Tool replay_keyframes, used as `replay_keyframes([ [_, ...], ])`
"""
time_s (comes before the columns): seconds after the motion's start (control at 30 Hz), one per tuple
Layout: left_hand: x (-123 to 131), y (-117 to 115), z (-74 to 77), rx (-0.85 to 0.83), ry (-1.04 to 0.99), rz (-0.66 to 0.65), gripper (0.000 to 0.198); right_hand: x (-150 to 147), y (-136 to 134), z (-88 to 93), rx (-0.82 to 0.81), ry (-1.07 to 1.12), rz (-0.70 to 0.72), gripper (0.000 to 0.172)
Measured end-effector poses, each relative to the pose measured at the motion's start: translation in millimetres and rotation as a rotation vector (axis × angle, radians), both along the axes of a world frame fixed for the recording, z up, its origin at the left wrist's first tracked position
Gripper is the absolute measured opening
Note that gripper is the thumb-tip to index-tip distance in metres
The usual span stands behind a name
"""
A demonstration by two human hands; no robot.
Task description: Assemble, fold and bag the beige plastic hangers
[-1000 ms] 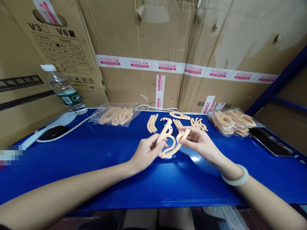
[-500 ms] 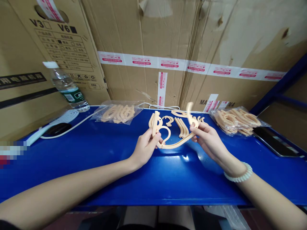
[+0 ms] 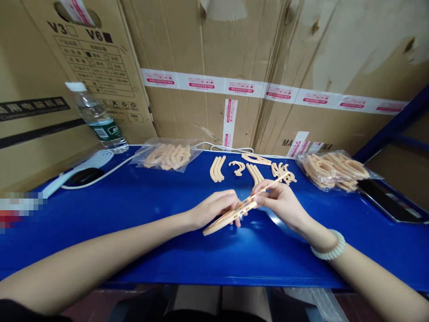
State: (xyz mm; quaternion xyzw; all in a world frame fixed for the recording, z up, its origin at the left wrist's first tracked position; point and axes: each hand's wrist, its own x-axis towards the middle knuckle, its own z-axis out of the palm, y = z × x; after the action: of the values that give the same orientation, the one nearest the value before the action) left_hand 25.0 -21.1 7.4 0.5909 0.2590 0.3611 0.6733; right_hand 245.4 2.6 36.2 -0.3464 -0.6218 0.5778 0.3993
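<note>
A beige plastic folding clothes hanger [image 3: 225, 220] is held between both hands above the blue table, tilted and seen nearly edge-on. My left hand [image 3: 216, 206] closes around its left part, with some fingers beneath it. My right hand [image 3: 280, 200] pinches its right end, where a thin strip sticks up past the fingers. Beyond the hands lie loose beige parts: curved arms [image 3: 217, 169], more arms [image 3: 254, 173] partly behind my right hand, a hook piece [image 3: 239, 168], a long looped piece [image 3: 256, 159] and a cluster of small hooks [image 3: 283, 173].
Clear bags of beige parts lie at the back left [image 3: 169, 155] and back right [image 3: 330, 169]. A water bottle [image 3: 103, 127], a white cable [image 3: 110, 178] and a dark object [image 3: 83, 175] are at left. A black phone-like slab [image 3: 390, 201] is at right. Cardboard boxes [image 3: 187, 116] stand behind.
The hanger has been lowered and turned from a spread-out shape facing me to nearly edge-on. My hands have come closer together, uncovering the curved arms behind.
</note>
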Motion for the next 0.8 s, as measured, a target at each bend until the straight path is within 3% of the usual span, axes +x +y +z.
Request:
replay_keyframes([
  [0.2,0.6,-2.1,-0.4,-0.024,0.125,0.017,0.042,-1.8,-3.2,2.8,0.262,-0.183,0.041,0.022],
  [0.43,-4.2,-3.3,2.4,0.15,0.28,-0.05,0.035,-0.2,-2.2,1.6,0.547,-0.271,0.106,0.021],
  [0.7,-3.0,-2.6,10.2,0.649,0.509,0.026,0.034,2.3,-5.7,0.6,0.913,-0.377,0.144,0.025],
  [0.8,-3.1,-0.7,9.7,0.75,0.538,0.029,0.034,6.1,-6.2,-1.5,1.001,-0.403,0.171,0.028],
])
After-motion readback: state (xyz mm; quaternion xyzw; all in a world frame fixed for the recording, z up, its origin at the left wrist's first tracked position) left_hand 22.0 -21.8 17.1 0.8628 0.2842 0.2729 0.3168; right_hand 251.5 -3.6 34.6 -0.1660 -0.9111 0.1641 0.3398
